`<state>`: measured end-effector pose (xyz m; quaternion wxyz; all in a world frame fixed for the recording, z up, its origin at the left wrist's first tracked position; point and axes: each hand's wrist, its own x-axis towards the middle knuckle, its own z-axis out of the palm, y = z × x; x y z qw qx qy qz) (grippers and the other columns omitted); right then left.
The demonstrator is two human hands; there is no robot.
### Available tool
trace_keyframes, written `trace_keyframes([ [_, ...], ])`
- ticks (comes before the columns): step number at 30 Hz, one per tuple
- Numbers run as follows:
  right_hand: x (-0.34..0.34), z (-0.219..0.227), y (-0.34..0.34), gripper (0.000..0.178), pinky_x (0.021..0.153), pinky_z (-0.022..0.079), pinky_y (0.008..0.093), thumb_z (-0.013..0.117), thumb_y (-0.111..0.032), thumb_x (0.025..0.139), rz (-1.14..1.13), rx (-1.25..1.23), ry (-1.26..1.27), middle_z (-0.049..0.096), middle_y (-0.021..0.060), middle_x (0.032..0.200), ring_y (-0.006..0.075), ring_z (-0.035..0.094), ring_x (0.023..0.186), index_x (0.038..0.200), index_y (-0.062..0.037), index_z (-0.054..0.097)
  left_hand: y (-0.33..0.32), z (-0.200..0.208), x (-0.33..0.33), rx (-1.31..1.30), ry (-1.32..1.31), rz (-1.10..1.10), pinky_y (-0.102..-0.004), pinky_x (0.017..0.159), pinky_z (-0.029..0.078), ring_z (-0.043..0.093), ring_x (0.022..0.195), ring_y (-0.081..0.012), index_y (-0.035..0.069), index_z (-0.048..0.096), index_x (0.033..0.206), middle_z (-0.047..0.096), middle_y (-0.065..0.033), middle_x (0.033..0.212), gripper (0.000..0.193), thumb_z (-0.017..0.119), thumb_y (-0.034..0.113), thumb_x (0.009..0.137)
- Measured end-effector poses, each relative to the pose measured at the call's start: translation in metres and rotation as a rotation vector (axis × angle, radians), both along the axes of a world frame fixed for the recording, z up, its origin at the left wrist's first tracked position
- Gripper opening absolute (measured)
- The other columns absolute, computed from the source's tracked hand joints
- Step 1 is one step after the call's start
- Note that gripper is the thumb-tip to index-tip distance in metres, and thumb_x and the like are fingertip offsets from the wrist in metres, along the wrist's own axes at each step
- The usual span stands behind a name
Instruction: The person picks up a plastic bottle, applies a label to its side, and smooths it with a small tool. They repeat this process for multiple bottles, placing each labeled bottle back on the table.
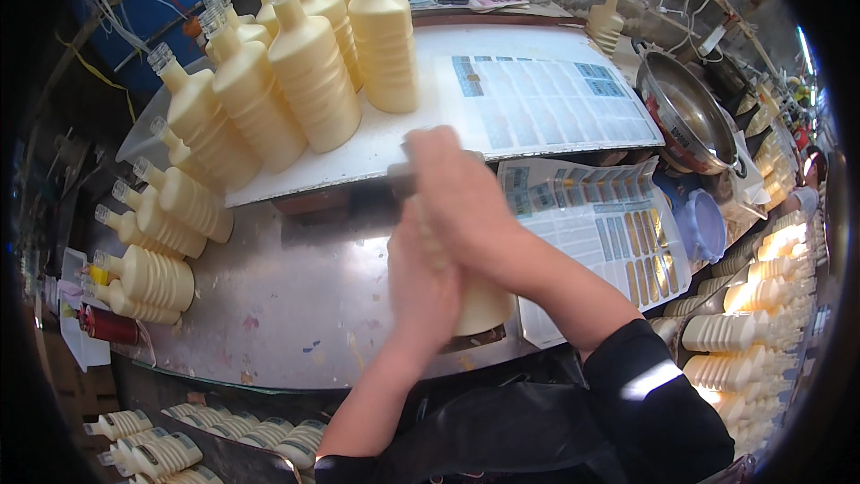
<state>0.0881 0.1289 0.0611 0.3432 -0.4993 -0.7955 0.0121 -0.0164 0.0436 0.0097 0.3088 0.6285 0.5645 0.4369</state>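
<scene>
Head view: both hands clasp a cream ribbed bottle [479, 305] over a steel worktable [296, 305].
Left hand [421, 291] and right hand [457, 193] grip it; beyond it, upright bottles [305, 63] on a white board [376, 148], label sheets [600, 233] beside it.

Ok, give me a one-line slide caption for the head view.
Both hands, left and right, clasp a cream ribbed bottle over a steel table beside label sheets.

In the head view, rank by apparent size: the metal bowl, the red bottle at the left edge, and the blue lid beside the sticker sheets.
1. Metal bowl, clearly largest.
2. Blue lid.
3. Red bottle, looks slightly smaller than the lid; fisheye squeezing at the rim makes that unsure.
</scene>
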Motion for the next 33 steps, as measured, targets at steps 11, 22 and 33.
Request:
trace_keyframes([
  [11,0.084,-0.063,0.018,0.033,0.097,0.049,0.0370,0.052,-0.006,0.101,-0.046,-0.078,0.473,0.060,0.0151,0.120,0.0274,0.062,0.108,0.133,-0.0023,0.052,-0.005,0.003,0.011,-0.097,0.057,-0.047,-0.0486,0.107,0.046,0.053,0.128,-0.0411,0.011,0.017,0.165,0.041,-0.0245,0.145,0.104,0.074,0.033,0.082],
  [22,0.043,-0.015,-0.002,0.033,0.098,0.047,0.0508,0.050,-0.011,0.099,-0.069,-0.135,0.444,0.055,0.0246,0.126,0.0456,0.059,0.110,0.131,-0.0004,0.049,-0.007,0.019,0.022,-0.218,0.068,0.023,-0.0458,0.113,0.039,0.047,0.137,-0.0436,-0.001,0.013,0.162,0.042,-0.0279,0.151,0.110,0.079,0.034,0.081],
  [33,-0.047,-0.020,0.007,0.014,0.059,0.054,0.0325,0.061,-0.014,0.086,-0.145,0.162,-0.316,0.056,0.0100,0.084,0.0206,0.064,0.072,0.095,-0.0054,0.057,-0.005,-0.001,0.009,-0.315,0.073,-0.079,-0.0419,0.105,0.046,0.058,0.129,-0.0363,0.005,0.045,0.146,0.059,-0.0234,0.139,0.077,0.072,0.048,0.089],
])
